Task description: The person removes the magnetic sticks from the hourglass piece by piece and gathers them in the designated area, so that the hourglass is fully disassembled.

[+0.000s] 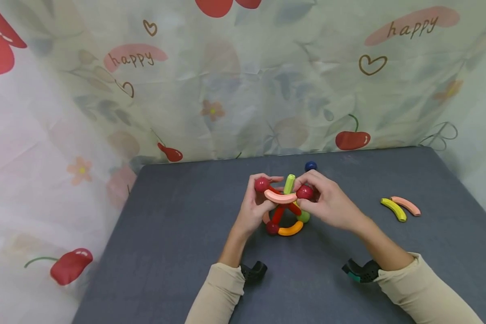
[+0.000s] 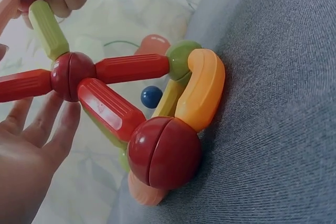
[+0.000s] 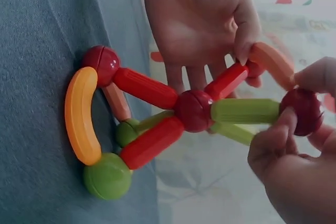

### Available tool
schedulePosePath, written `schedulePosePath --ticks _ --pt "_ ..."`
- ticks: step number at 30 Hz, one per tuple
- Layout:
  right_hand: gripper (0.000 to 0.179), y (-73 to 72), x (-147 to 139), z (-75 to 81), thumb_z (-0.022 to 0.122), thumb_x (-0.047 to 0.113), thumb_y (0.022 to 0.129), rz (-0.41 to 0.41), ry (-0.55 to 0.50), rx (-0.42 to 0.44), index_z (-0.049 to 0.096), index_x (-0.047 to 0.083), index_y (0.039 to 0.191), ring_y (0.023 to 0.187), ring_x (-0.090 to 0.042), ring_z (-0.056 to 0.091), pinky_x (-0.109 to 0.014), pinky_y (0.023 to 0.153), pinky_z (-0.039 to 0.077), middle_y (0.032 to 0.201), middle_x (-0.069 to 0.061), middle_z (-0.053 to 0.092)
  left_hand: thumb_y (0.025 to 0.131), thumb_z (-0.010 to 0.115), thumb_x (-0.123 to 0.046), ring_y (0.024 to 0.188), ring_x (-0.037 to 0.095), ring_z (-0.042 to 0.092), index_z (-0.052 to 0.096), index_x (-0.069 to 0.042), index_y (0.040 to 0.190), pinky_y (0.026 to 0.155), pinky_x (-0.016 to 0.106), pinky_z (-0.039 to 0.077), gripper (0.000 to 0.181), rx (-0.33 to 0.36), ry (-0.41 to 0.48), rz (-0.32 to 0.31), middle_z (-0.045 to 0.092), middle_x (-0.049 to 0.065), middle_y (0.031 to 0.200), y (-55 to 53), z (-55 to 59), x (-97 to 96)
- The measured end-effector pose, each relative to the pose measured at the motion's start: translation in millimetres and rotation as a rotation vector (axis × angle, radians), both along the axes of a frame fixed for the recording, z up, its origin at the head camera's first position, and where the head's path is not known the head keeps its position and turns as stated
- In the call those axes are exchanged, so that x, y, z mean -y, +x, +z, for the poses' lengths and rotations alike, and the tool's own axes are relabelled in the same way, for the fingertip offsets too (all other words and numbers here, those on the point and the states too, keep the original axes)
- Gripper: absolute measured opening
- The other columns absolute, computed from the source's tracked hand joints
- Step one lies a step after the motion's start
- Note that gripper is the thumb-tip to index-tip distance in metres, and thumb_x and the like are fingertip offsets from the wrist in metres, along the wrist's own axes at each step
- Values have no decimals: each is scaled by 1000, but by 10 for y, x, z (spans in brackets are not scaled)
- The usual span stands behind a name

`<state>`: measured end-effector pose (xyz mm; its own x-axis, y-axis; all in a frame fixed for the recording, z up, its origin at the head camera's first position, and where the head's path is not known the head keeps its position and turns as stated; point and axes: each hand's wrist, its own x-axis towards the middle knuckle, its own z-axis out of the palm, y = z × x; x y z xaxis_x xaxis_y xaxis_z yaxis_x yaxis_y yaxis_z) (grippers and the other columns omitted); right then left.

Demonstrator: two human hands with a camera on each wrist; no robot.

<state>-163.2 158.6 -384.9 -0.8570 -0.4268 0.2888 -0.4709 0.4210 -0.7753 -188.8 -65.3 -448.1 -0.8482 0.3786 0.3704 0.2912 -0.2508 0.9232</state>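
Observation:
A ball-and-stick magnetic building toy stands on the dark table, its central red ball (image 2: 73, 76) joined to straight red sticks (image 3: 152, 142) and light-green sticks (image 3: 245, 111). Its lower ring includes an orange curved stick (image 1: 290, 229), a green ball (image 3: 107, 176) and a red ball (image 2: 164, 152). My left hand (image 1: 252, 204) grips the upper left red ball (image 1: 262, 184), thumb at the end of a pink curved stick (image 1: 281, 197); its other fingers extend behind the central ball. With thumb and fingers, my right hand (image 1: 328, 200) pinches the upper right red ball (image 3: 302, 111), at the pink stick's other end.
Behind the toy lies a blue ball (image 1: 311, 166). A yellow curved stick (image 1: 393, 209) and another pink curved stick (image 1: 406, 206) lie side by side on the table's right. A printed cloth (image 1: 247, 90) hangs along the table's back edge.

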Motion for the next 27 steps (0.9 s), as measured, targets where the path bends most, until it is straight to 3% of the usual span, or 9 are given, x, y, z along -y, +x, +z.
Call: schedulePosePath --ticks 6,9,11,15,18,24,27 --pt "23 -60 -42 -76 59 10 102 75 -299 416 52 0 121 76 -19 55 -26 68 50 100 -7 55 90 57 3 127 53 55 29 4 134 100 28 56 52 -6 0 -8 48 33 145 8 9 -19" --pt "23 -79 -51 -114 55 12 104 122 -471 559 48 0 122 79 -16 52 -26 72 48 97 -2 55 91 56 2 127 53 56 29 4 132 99 28 56 49 -9 -3 -9 48 33 145 14 16 -26" --pt "20 -85 -48 -140 54 12 105 141 -529 601 47 3 121 80 -15 52 -25 73 48 97 1 56 92 56 2 127 53 57 30 4 132 100 29 56 48 -9 -7 -3 49 31 145 18 20 -24" --pt "18 -80 -15 -160 57 12 104 116 -546 610 49 9 119 81 -13 55 -24 74 51 98 4 63 94 57 1 127 51 58 30 3 132 101 31 56 46 -4 -12 6 52 26 144 26 27 -15" --pt "19 -67 21 -153 61 13 103 67 -509 559 50 12 118 80 -13 56 -23 73 53 100 4 65 94 57 1 127 51 58 30 2 132 101 31 56 46 -3 -15 7 51 26 144 27 29 -10" --pt "28 -48 46 -73 66 17 100 -39 -386 415 50 10 122 84 -20 59 -24 71 56 110 -3 60 93 57 4 126 52 57 29 5 133 101 29 55 49 -13 -7 2 49 32 145 24 22 -2" --pt "34 -129 -41 -39 68 19 99 -121 -277 236 56 11 130 86 -22 62 -23 73 56 119 -8 55 93 56 4 126 53 57 28 5 134 101 30 56 49 -18 1 -7 49 31 145 24 29 -7"
